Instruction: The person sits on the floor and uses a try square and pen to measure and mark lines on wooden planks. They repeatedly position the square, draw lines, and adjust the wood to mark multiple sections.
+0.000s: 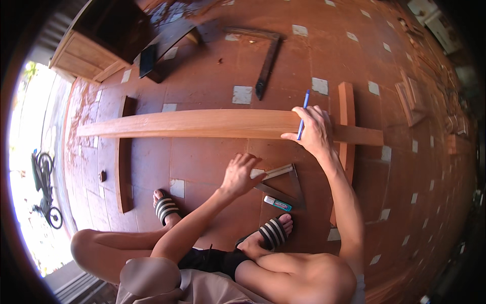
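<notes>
Beige cloth shirt [205, 288] nearest; left hand [237, 176] spread, empty; right hand [317, 129] pinching slim blue pen [306, 103] over long, reddish-brown wooden beam [212, 123], likely stiff, heavy, best gripped at both ends.

The floor [202, 91] is laid in reddish-brown tiles, dotted with small white squares [242, 95]. A wooden cabinet [91, 54] stands at the upper left, a low dark bench [174, 38] just beside it. Along the left, a wide opening [50, 111] lets in glaring daylight, with a two-wheeler [44, 185] outside. The floor shines palely near there and dims toward the far right.
</notes>
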Available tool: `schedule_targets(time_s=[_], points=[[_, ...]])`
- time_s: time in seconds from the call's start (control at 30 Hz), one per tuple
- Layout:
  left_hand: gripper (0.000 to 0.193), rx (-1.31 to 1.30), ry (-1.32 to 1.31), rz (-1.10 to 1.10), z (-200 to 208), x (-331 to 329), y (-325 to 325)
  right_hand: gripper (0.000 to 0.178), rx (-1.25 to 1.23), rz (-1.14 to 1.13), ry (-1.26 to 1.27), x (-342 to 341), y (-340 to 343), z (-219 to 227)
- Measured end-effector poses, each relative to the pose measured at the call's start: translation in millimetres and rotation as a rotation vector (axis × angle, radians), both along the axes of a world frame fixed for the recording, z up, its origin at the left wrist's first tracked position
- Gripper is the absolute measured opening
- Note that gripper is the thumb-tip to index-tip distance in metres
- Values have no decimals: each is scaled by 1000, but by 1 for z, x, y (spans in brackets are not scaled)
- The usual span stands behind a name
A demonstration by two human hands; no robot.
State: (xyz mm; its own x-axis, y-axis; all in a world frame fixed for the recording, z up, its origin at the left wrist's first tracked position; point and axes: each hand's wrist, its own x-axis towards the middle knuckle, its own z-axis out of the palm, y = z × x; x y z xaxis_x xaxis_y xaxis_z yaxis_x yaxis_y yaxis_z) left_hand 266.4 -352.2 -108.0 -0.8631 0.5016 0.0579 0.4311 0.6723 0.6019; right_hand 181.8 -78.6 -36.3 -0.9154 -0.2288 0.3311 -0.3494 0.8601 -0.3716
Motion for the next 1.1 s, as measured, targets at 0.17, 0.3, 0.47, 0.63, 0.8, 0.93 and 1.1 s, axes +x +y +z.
schedule_targets(time_s=[0.17,0.3,0.47,0.63,0.8,0.93,1.1], points=[[51,-163,-67,-237,-40,8,51,72,66,1,-200,3,50,12],[44,-192,-24,-309,-56,2,59,66,46,-108,-272,20,102,19],[39,-195,-252,-315,-5,-17,57,46,-78,-436,-149,67,130,19],[36,74,-269,-482,87,-83,57,41,-699,-574,-296,142,71,16],[42,-62,-346,-377,118,-189,75,44,-1227,-533,-609,155,-4,5],[46,-189,-463,-381,112,-229,89,39,-1260,-552,-394,143,-33,-5],[46,-181,-544,-392,91,-232,102,34,-1212,-624,-314,146,-31,-11]])
